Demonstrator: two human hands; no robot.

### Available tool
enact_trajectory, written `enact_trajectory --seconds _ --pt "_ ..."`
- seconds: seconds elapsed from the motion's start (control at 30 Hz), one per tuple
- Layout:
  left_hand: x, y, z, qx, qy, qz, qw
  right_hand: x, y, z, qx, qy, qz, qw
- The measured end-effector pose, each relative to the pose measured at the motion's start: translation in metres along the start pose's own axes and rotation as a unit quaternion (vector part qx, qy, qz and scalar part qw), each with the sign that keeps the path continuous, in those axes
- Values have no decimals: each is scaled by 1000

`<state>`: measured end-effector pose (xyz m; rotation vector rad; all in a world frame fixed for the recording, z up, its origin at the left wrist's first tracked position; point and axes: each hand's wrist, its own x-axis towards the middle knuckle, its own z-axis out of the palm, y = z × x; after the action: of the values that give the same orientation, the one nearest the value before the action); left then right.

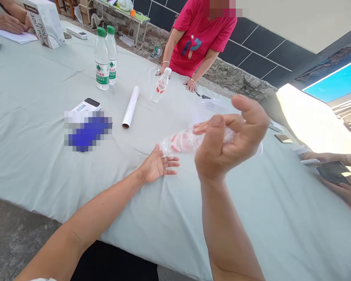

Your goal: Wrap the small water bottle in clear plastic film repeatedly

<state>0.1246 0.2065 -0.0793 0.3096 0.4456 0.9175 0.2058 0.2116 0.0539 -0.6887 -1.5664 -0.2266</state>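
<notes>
My right hand (232, 136) is raised over the table, gripping a see-through plastic bottle (181, 142) with red and white print. The bottle lies almost level, slightly smeared by motion, and its far end points left; part of it is hidden by my fingers. One finger of this hand sticks up, away from the bottle. Below the bottle's left end, my left hand (158, 166) is open, palm up and fingers spread, holding nothing. Whether its thumb touches the bottle I cannot tell. Beyond, a similar bottle (160, 86) with red print stands on the table.
A pale cloth covers the table (128, 207). On it are a white roll (131, 107), two green-capped water bottles (101, 58), a white box (86, 105) and a paper bag (43, 25). A person in a pink shirt (199, 37) leans opposite; other people's hands show left and right.
</notes>
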Motion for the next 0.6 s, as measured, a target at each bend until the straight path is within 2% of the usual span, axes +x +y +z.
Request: enact_trajectory --seconds 0.07,0.13,0.27,0.37,0.47,0.6 --pt "0 -1 -12 47 24 -36 998 13 41 14 -30 17 23 999" --pt "1 -1 -18 66 19 -44 997 25 88 35 -62 6 39 997" --pt "4 -2 -17 54 18 -37 998 32 184 79 -149 -118 94 977" --pt "5 -1 -16 50 9 -41 998 22 237 105 -183 -161 145 959" --pt "5 0 -17 48 3 -41 998 13 263 116 -208 -184 219 935" --pt "5 1 -15 46 8 -40 998 21 266 104 -196 -246 263 912"
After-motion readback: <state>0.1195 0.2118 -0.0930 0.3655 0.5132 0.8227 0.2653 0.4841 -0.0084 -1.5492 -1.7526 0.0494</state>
